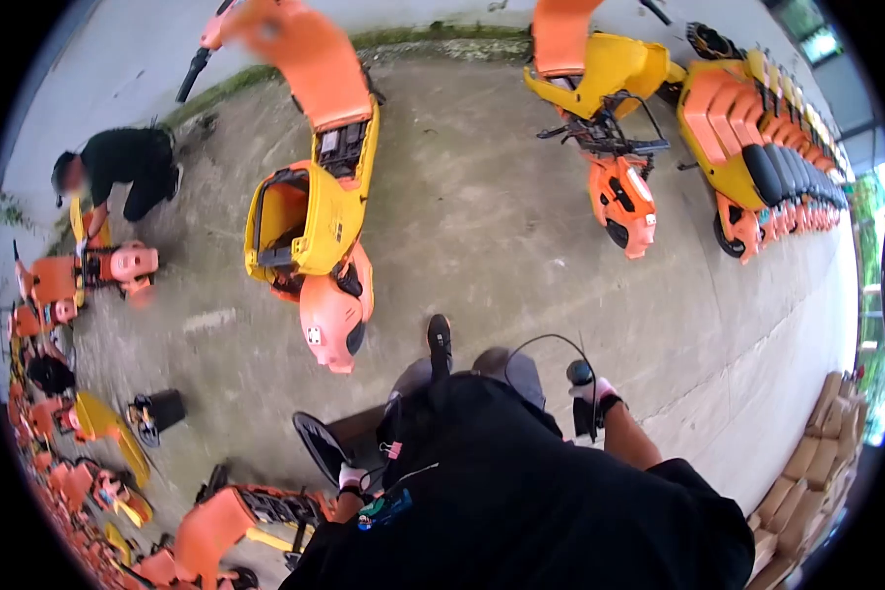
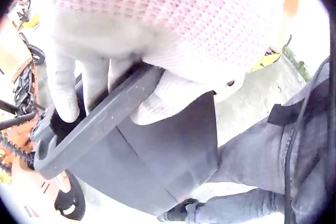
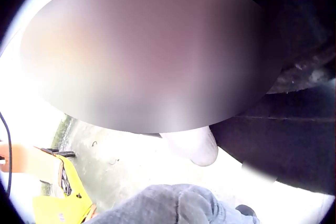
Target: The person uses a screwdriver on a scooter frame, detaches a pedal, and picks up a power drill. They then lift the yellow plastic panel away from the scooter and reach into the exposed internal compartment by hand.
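Your left hand (image 2: 152, 40) wears a glove of pink-and-white waffled knit with smooth white fingers. It pinches the thick, rounded rim of a dark container (image 2: 152, 155), whose matte, plastic-looking wall is flat-sided and crossed by a thin seam. Your trousers (image 2: 252, 155) are grey, denim-like cloth. In front of you on rough concrete (image 1: 482, 197) stands the nearest scooter (image 1: 336, 231), with a glossy yellow shell open like a tub and a rounded orange front.

The head view alone shows a crouching person (image 1: 128, 167) to the left of that scooter, and a row of scooters (image 1: 723, 113) and stacked brown packages (image 1: 806, 467) to its right. The left wrist view adds the grip: fingers on one side of the rim, thumb on the other. The right wrist view is mostly blurred, with a dark panel (image 3: 278, 134) beside a gloved thumb; you cannot tell whether your right hand (image 1: 592, 390) grips it.

The container hangs just below your left hand, on your side of the nearest scooter and apart from it.
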`<act>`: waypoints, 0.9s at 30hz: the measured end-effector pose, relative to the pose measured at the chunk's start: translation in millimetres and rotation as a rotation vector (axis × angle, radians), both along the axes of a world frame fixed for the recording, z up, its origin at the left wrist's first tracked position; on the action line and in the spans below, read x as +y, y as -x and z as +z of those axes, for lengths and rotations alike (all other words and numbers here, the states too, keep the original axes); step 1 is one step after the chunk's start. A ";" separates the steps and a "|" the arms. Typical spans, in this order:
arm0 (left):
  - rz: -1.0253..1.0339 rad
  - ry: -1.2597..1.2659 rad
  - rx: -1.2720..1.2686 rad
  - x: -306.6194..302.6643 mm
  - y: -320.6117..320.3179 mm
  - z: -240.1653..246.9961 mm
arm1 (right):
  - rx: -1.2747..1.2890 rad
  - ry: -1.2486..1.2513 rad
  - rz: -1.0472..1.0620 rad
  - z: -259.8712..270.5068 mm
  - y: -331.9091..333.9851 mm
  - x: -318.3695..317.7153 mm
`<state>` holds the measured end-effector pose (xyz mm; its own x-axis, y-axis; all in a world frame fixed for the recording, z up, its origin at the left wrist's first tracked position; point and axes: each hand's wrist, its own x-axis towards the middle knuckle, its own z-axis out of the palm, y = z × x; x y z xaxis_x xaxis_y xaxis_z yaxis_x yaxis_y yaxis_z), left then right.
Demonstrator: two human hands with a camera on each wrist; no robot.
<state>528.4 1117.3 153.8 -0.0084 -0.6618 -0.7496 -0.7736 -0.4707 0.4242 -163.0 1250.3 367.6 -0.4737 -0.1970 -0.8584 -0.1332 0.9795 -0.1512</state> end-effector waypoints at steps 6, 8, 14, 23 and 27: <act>0.189 -0.035 -0.384 -35.8 148.1 141.1 | 0.010 -0.022 0.185 -1.1 102.7 -89.0; 0.200 -0.026 -0.395 -47.7 180.1 166.0 | 0.027 -0.055 0.257 0.3 136.6 -123.7; 0.424 -0.028 -0.514 -79.3 286.5 208.5 | -0.020 -0.058 0.460 -22.5 230.3 -231.1; 0.992 -0.153 -0.320 71.0 372.6 137.5 | 0.051 -0.085 0.974 -79.0 383.9 -396.8; 1.242 -0.386 -0.255 72.8 465.8 193.3 | 0.095 -0.140 1.029 -41.3 381.8 -486.2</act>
<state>62.6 1190.1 347.1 0.6118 0.1277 -0.7806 0.2190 -0.9756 0.0121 -544.9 764.1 326.3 -0.1997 -0.4456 -0.8727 -0.9191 0.3938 0.0093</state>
